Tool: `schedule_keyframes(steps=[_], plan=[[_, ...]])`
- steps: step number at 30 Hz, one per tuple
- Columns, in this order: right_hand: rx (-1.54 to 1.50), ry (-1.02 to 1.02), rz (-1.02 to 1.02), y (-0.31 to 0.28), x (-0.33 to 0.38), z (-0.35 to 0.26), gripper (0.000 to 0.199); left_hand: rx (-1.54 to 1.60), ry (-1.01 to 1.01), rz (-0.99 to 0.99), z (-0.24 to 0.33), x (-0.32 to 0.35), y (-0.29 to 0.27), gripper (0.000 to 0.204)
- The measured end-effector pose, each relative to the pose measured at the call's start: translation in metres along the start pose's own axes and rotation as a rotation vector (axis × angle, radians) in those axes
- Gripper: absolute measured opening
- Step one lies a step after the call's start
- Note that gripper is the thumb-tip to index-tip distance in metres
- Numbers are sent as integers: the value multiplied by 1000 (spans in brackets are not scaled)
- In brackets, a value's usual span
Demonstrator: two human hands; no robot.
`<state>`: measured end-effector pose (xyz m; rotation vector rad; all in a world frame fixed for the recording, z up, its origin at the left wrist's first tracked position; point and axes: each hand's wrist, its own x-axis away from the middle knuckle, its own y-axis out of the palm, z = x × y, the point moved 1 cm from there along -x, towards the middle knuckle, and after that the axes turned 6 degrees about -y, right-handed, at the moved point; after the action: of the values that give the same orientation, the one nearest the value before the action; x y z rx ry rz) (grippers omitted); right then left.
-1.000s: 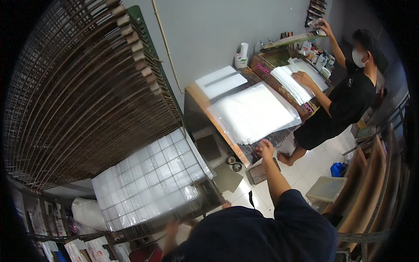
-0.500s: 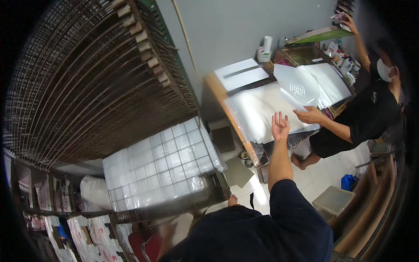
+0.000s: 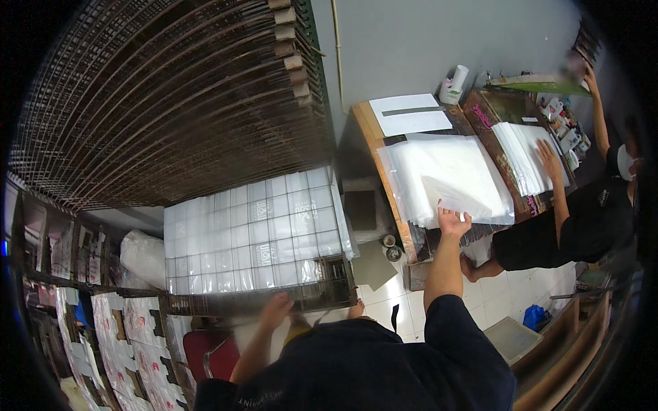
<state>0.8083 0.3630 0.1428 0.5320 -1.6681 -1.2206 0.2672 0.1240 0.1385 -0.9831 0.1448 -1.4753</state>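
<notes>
My right hand (image 3: 452, 222) reaches to the near edge of the table, palm up with curled fingers. It grips the edge of a translucent plastic bag (image 3: 454, 194), which lies over a stack of clear plastic bags (image 3: 404, 161). My left hand (image 3: 277, 308) hangs low at the front edge of a wire drying rack (image 3: 336, 291), its fingers blurred. White-printed clear bags (image 3: 236, 236) cover the rack's wire grid. To the right a co-worker's hand (image 3: 548, 161) lies over a second stack of bags (image 3: 514, 154), while the other arm is raised to a green-edged frame (image 3: 548, 86).
Raised wire shelves (image 3: 185, 103) tower over the drying rack at left. White sheets (image 3: 411, 113) and a white bottle (image 3: 454, 85) stand at the table's back. A red chair (image 3: 209, 353) is beside my left arm. A grey bin (image 3: 510, 340) and a blue bag (image 3: 534, 316) sit on the floor.
The co-worker has let go of the printed bag and moved that hand to the right-hand stack. My right hand, open before, now grips a bag. My left hand has come up towards the rack.
</notes>
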Motion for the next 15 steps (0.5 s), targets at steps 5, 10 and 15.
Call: schedule_keyframes(steps=[5, 10, 15], plan=[[353, -205, 230, -72, -106, -73, 17, 213, 61, -185, 58, -28, 20, 42], [831, -188, -104, 24, -6, -12, 21, 476, -145, -449, 154, -13, 21, 61], [1114, -408, -281, 87, 169, 27, 41, 938, -439, -1011, 226, -34, 65, 113]])
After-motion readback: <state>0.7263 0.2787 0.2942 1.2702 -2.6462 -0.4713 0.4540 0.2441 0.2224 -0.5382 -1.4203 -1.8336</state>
